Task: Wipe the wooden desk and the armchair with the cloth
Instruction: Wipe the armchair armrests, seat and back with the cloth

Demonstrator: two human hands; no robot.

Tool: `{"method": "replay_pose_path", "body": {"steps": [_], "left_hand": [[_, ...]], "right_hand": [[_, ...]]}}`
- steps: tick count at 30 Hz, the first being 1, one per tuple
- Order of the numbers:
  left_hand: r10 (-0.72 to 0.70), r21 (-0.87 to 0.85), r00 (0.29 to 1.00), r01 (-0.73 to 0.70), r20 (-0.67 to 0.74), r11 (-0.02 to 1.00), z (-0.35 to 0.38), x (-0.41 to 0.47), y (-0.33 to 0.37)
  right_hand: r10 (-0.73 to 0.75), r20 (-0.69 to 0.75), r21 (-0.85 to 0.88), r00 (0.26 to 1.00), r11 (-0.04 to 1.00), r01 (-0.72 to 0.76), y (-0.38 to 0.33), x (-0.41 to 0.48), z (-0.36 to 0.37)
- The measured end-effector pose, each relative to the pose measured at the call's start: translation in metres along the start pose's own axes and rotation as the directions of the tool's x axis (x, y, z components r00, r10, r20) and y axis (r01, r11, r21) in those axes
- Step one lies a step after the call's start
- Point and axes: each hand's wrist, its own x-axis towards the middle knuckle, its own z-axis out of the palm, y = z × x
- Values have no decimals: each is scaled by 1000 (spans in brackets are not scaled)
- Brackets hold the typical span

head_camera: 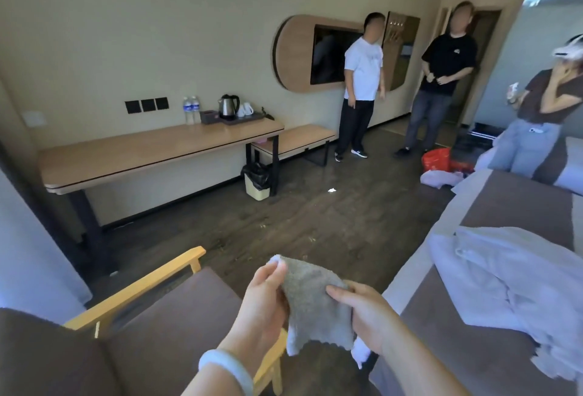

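Head view: noted cloth stretched in the air above the right edge of the armchair seat, with left hand pinching its top corner and right hand clamped on its right edge, probably to open a flat wiping face. Noted wooden desk well apart along far wall, not yet reached.

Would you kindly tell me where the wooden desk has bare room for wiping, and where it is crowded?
The wooden desk is bare from its near left end up to the water bottles, plus a strip along the front edge. The far right end is crowded: bottles, dark box, kettle and cups on a tray.
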Motion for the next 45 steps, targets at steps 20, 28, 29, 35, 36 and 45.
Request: {"method": "replay_pose_path", "body": {"steps": [20,28,29,35,36,45], "left_hand": [[169,838,966,-254,195,483,89,320,63],[282,901,939,-288,198,323,130,453,84],[291,910,937,-280,191,305,132,467,89],[360,948,924,-220,127,230,130,542,130],[367,952,923,-210,118,222,127,556,138],[383,923,922,-100,-54,371,40,689,225]], "right_hand": [[-379,-469,-534,798,841,85,-128,229,-101],[-435,-314,-755,844,654,57,-199,370,-163],[-449,-302,-772,841,632,60,-207,386,-165],[-487,-199,-832,851,542,116,-248,479,-161],[-496,-175,-839,850,527,135,-255,496,-158],[-353,20,-835,935,508,210,-312,686,-83]]}}
